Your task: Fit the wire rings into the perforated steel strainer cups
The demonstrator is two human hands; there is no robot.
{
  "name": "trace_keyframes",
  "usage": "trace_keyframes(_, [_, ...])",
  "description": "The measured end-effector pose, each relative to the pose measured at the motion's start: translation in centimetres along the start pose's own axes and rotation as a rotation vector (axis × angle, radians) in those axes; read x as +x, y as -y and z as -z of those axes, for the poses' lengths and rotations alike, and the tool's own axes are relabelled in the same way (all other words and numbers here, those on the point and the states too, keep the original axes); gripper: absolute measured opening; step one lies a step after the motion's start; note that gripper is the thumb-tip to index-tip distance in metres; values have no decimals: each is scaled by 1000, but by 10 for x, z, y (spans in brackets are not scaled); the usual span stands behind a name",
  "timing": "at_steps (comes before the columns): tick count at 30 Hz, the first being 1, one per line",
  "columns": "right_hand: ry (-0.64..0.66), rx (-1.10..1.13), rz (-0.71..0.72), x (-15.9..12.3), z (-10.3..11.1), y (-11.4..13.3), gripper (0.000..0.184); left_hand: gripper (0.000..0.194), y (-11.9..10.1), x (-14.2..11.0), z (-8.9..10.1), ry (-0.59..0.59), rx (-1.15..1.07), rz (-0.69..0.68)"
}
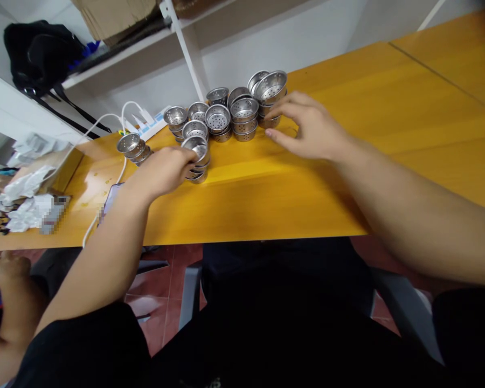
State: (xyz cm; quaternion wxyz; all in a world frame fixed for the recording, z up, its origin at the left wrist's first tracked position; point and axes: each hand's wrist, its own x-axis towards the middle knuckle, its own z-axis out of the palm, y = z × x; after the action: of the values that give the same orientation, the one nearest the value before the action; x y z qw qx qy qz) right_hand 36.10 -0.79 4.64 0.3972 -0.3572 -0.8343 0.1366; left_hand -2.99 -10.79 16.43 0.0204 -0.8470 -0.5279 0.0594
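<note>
Several short stacks of perforated metal cups stand grouped on the yellow wooden table (242,205). My left hand (165,170) is closed at the left side of the front stack, its fingertips gripping the top perforated metal cup (196,148). Some of those fingers hide behind the hand itself. At the right end of the group, my right hand (305,124) is open, with thumb and fingers apart. Its fingertips are beside the tall right stack (270,89); whether they touch it I cannot tell. Another small cup stack (132,146) stands apart, behind my left wrist.
Behind the cups lie a white power strip (156,126) and cables. A phone (112,196) is partly under my left forearm. Plastic bags (28,210) crowd the table's left end. A shelf with a black bag (44,56) stands behind. Another person's hand (8,267) is at lower left.
</note>
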Motion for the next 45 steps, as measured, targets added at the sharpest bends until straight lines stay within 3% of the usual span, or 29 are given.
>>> trace_keyframes(5, [114,105,7,0,0,17,78,28,-36,49,-35,-53,-61,-206])
trace_keyframes(12, [149,116,45,-4,-13,8,69,33,-58,90,-57,-194,-251,-266])
trace_keyframes(16, [152,128,77,-4,-23,-2,52,31,-60,91,-60,-223,-337,-306])
trace_keyframes(19, [127,115,85,-3,-18,-6,50,32,-51,78,-55,-358,-386,-287])
trace_keyframes(21, [94,69,52,-2,-8,-11,56,37,-36,61,-49,-493,-419,-223])
trace_keyframes(23, [76,-13,7,-2,3,-20,61,48,-14,42,-46,-582,-446,-70])
trace_keyframes(25, [93,-116,-45,-2,11,-33,63,78,9,25,-48,-528,-501,76])
trace_keyframes(27, [141,-208,-102,-2,13,-44,61,108,26,13,-56,-374,-550,149])
trace_keyframes(28, [168,-241,-124,-2,13,-48,57,114,32,9,-61,-307,-568,178])
trace_keyframes(30, [212,-278,-153,-1,9,-51,44,105,37,8,-71,-238,-607,227])
trace_keyframes(33, [222,-270,-184,0,2,-50,32,91,33,14,-84,-283,-698,232])
trace_keyframes(40, [147,-210,-134,-5,2,-41,50,90,8,41,-94,-501,-775,55])
trace_keyframes(45, [83,-3,-13,-4,-4,0,55,90,-4,77,-91,-493,-745,-44])
